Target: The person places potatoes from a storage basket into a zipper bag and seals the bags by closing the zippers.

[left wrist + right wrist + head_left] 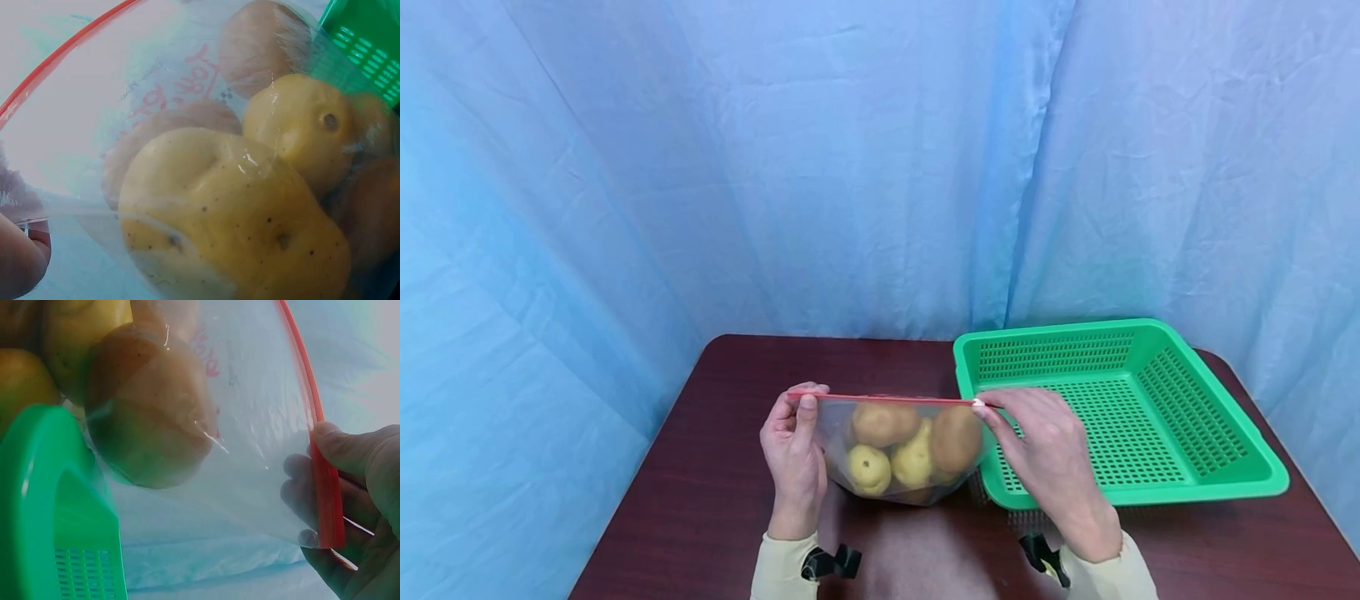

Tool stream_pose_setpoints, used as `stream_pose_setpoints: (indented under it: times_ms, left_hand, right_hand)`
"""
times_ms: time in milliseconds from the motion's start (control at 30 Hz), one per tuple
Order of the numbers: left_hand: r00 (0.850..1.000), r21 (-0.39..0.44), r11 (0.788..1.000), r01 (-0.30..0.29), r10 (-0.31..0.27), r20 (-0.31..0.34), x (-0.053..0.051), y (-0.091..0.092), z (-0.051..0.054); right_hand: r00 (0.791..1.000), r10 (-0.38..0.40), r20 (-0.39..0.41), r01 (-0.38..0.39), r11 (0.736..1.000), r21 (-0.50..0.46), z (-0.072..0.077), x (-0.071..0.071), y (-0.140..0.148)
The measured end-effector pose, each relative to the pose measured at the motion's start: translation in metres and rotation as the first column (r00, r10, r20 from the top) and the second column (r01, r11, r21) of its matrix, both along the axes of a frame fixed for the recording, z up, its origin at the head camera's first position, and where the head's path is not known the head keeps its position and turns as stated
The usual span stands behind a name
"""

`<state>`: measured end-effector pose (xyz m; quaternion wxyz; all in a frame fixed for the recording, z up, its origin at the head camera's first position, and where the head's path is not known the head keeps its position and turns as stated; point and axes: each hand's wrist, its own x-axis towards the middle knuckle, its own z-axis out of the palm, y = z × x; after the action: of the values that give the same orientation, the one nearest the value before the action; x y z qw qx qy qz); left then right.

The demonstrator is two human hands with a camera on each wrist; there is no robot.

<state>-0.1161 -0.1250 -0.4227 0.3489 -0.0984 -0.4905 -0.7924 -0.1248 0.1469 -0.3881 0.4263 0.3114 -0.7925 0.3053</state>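
Observation:
A clear zip bag (832,421) with a red zip strip (887,399) hangs between both hands, its strip stretched nearly level. Yellow pears (868,471) and brown, potato-like pieces (956,439) fill its lower part. My left hand (796,462) pinches the left end of the strip between thumb and fingers. At the other end, my right hand (1051,442) pinches the strip beside a small white piece (977,403). In the right wrist view, the thumb (344,447) presses the red strip with fingers behind the bag. Most of the left hand is outside the left wrist view.
A green perforated basket (1150,493) stands on the right of the dark wooden table (700,492), close beside the bag. Blue curtains (850,167) hang behind the table and to its sides.

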Motion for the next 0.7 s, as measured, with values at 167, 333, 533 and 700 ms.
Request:
stream_pose_setpoints:
  times_ms: [167,333,533,700]
  left_hand:
    - [1.0,0.003,1.0,-0.004,0.004,0.005,0.0,-0.0003,0.0001]
    - [1.0,-0.001,1.0,-0.004,0.005,0.009,0.0003,-0.0001,0.0008]
    - [1.0,-0.004,1.0,-0.01,0.01,0.01,0.0011,-0.0005,0.0]
    - [1.0,-0.002,1.0,-0.004,0.004,0.005,0.0002,-0.0004,0.0003]
  right_hand:
    - [1.0,-0.004,0.013,0.004,1.0,-0.002,-0.0001,0.0004,0.002]
    - [1.0,-0.014,0.004,0.014,1.0,-0.006,-0.0004,0.0006,0.0034]
    - [1.0,-0.021,0.015,0.021,1.0,0.008,-0.0012,0.0019,0.0061]
    - [1.0,-0.024,0.007,0.024,1.0,-0.001,-0.0012,0.0016,0.0075]
